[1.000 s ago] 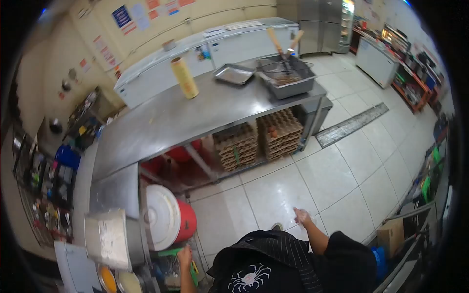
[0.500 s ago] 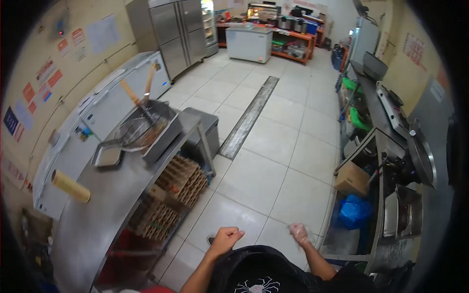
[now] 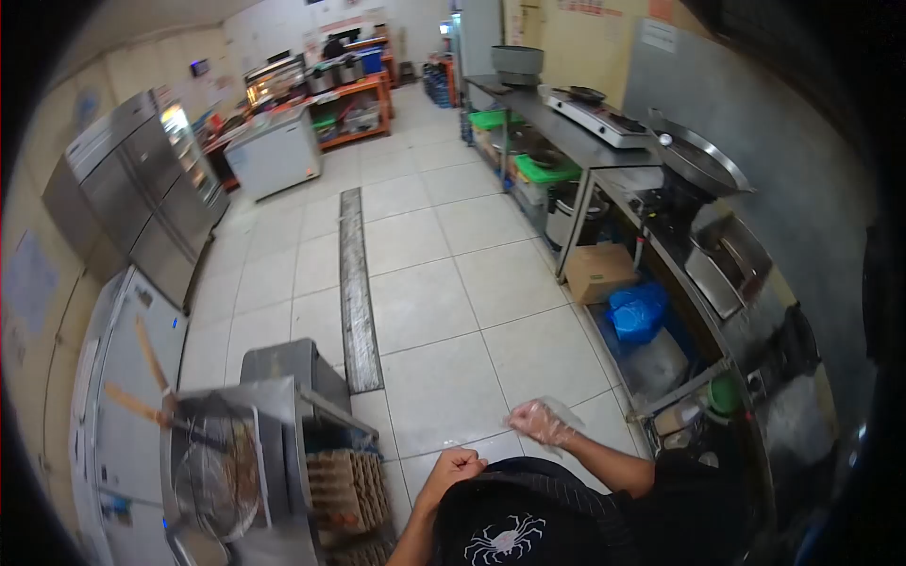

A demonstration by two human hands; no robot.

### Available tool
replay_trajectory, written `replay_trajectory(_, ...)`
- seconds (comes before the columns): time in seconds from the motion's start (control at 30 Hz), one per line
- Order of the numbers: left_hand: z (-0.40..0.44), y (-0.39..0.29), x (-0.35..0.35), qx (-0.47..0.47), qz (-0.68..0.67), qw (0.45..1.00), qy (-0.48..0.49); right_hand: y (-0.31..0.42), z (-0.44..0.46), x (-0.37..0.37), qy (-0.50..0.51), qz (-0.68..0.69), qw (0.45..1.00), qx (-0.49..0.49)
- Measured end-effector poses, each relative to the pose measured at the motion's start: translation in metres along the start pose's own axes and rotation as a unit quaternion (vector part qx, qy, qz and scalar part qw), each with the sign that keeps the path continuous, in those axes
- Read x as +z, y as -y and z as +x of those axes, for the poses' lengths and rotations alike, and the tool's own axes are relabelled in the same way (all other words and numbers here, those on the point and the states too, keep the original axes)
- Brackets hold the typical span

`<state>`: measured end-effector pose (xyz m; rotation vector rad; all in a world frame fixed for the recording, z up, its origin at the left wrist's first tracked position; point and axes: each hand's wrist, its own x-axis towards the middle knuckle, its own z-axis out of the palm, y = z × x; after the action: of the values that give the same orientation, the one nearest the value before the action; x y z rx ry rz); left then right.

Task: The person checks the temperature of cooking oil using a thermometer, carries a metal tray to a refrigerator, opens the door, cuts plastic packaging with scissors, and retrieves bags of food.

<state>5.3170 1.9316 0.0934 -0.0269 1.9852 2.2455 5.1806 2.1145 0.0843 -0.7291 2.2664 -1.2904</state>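
Note:
My left hand (image 3: 455, 470) is bare and curled into a fist just in front of my dark top (image 3: 510, 514), with nothing showing in it. A loose clear plastic glove (image 3: 563, 415) covers my right hand (image 3: 540, 424), whose fingers are curled in, also with nothing visible between them. Both hands hang in the air above the tiled floor, a short distance apart and touching no other object. To the left, a steel counter carries a rectangular metal pan (image 3: 271, 462) with a wire strainer (image 3: 212, 491) and wooden-handled tools in it.
Stacked egg trays (image 3: 346, 491) sit under the left counter, beside a grey bin (image 3: 297, 377). Along the right wall stand a wok (image 3: 703, 160), a gas stove (image 3: 599, 118), a cardboard box (image 3: 601, 274) and a blue bag (image 3: 637, 311). A drain grate (image 3: 356, 292) runs along the floor.
My view has swung to the right, bringing the wok and right-hand counter nearer the middle. My gloved right hand has come closer to my left; both stay curled.

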Motion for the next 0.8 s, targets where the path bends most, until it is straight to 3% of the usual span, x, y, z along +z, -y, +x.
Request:
replay_trajectory(0.03,0.012,0.015,-0.018,-0.002,0.003,1.000,0.016,0.021,0.004,0.004,-0.015,0.002,1.000,0.007)
replay_trajectory(0.1,0.036,0.049,-0.050,-0.047,0.096,0.994,0.021,0.061,0.009,0.006,0.016,0.001,0.997,-0.082)
replay_trajectory(0.17,0.052,0.044,-0.063,-0.074,0.105,0.990,0.049,0.092,0.016,0.002,-0.002,0.049,0.997,-0.064)
replay_trajectory(0.3,0.077,0.005,-0.077,-0.113,0.039,0.985,0.122,0.071,0.059,0.008,-0.089,0.123,0.987,-0.044)
replay_trajectory(0.37,0.090,-0.036,-0.079,0.014,0.077,0.989,0.128,0.023,0.092,0.022,-0.138,0.115,0.984,-0.003)
replay_trajectory(0.4,0.104,-0.031,-0.092,0.123,0.036,0.976,0.174,-0.005,0.109,0.034,-0.158,0.176,0.970,0.048)
replay_trajectory(0.43,0.114,-0.049,-0.097,0.161,0.072,0.967,0.184,-0.024,0.120,0.038,-0.177,0.233,0.952,0.095)
replay_trajectory(0.5,0.136,-0.068,-0.102,0.183,0.036,0.972,0.143,-0.019,0.148,0.026,-0.186,0.214,0.956,0.079)
replay_trajectory(0.53,0.152,-0.065,-0.109,0.181,0.037,0.972,0.145,-0.005,0.158,0.014,-0.154,0.165,0.974,0.020)
replay_trajectory(0.57,0.167,-0.058,-0.118,0.105,0.064,0.987,0.107,0.012,0.165,0.000,-0.116,0.116,0.986,-0.040)
replay_trajectory(0.6,0.183,-0.050,-0.128,0.029,0.091,0.993,0.063,0.024,0.176,-0.014,-0.111,0.120,0.986,-0.044)
replay_trajectory(0.63,0.200,-0.040,-0.137,0.031,0.093,0.994,0.051,0.035,0.189,-0.030,-0.064,0.104,0.991,-0.059)
replay_trajectory(0.7,0.238,-0.013,-0.154,-0.111,0.134,0.985,-0.011,0.057,0.217,-0.059,0.012,0.081,0.992,-0.093)
replay_trajectory(0.77,0.284,0.015,-0.176,-0.120,0.122,0.985,-0.036,0.068,0.253,-0.089,0.039,0.125,0.990,-0.052)
replay_trajectory(0.8,0.298,0.025,-0.185,-0.130,0.116,0.984,-0.029,0.056,0.275,-0.093,0.023,0.117,0.986,-0.119)
